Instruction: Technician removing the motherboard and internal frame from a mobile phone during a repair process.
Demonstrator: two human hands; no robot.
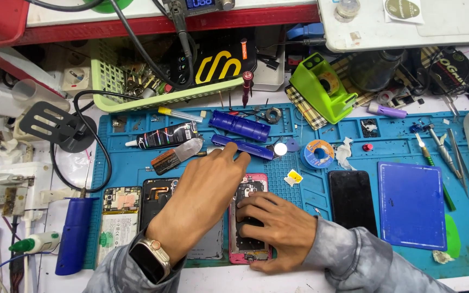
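I'm looking down on a cluttered repair bench covered by a blue work mat (354,146), w/ a red-edged shelf across the top. My left hand (204,192) stretches up the mat, fingers loosely spread, not closed on anything — index tip touching or just short of the lower of two dark blue bars (243,147); can't tell which. The wrist wears a smartwatch (152,258). My right hand (275,228) lies flat, palm down, fingers curled lightly over the opened pink-framed phone (249,220), pressing on its lower half w/o pinching it. That phone sits at the mat's near edge, centre, between my two wrists.

Just left of it — partly under my left forearm — is a second opened phone w/ black internals (158,198), then a third w/ a battery exposed (119,217). A black phone, screen-up (352,202), lies right of the pink one, then a blue rectangular pad (411,203). Beyond my left fingers: a black tube of adhesive (164,135), a metal spudger blade (188,149), a solder-wick spool (317,153). Tweezers (454,157) far right, green tape dispenser (321,87) and green basket (137,76) at the back.
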